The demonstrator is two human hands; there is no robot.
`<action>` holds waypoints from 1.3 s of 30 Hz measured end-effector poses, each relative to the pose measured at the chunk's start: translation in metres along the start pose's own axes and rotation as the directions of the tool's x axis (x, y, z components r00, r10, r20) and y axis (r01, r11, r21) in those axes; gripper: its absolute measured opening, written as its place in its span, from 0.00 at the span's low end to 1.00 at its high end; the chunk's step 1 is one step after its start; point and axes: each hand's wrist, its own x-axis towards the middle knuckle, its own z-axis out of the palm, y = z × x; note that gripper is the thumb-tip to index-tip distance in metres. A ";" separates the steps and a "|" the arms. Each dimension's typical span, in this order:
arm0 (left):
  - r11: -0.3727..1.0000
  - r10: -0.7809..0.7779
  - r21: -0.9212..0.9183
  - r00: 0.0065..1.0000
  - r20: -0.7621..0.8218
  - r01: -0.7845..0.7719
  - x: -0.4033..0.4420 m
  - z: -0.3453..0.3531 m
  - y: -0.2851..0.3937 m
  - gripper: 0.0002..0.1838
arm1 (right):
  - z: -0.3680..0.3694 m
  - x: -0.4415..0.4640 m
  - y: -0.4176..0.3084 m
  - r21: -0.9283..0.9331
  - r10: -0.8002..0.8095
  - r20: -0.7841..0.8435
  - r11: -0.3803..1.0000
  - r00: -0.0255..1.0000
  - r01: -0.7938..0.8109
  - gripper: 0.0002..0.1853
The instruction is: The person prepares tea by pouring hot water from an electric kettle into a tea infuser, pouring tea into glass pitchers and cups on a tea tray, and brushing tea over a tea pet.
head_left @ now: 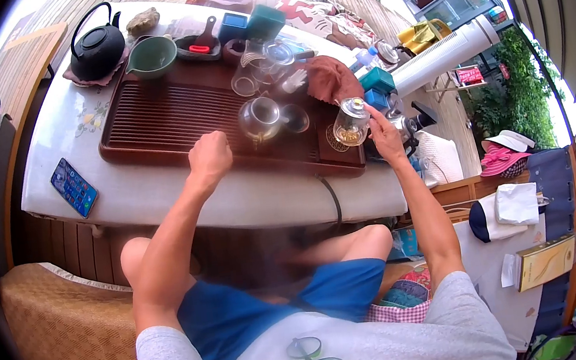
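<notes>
My right hand (387, 136) grips a small glass teapot (351, 127) by its handle side, with the index finger stretched toward the lid. The pot is over the right end of the dark wooden tea tray (151, 121); I cannot tell whether it touches. My left hand (211, 153) is closed in a fist at the tray's front edge, with no object showing in it. Between my hands, a round glass pot (260, 118) stands on the tray, with a small round dish (295, 117) beside it. Behind them is clear glassware (266, 62), next to a crumpled brown cloth (332, 79).
A phone (75, 187) lies on the white-covered table (141, 211) at front left. A black kettle (97, 51), a green bowl (152, 58) and a stone (143, 21) line the back left. Teal boxes (376, 80) stand near my right hand. A dark hose (332, 196) hangs over the front edge.
</notes>
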 end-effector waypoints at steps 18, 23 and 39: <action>0.995 0.054 0.077 0.997 0.058 -0.059 0.004 0.015 0.013 0.08 | 0.077 -0.042 0.106 0.226 0.159 -0.340 0.970 0.927 -0.084 0.25; 0.996 0.025 0.083 0.997 0.073 -0.031 0.006 0.013 0.019 0.08 | 0.076 -0.051 0.105 0.219 0.123 -0.306 0.974 0.944 -0.056 0.29; 0.994 0.059 0.093 0.997 0.048 -0.063 0.007 0.018 0.016 0.09 | 0.025 -0.001 0.062 -0.318 -0.180 -0.259 0.944 0.949 0.093 0.17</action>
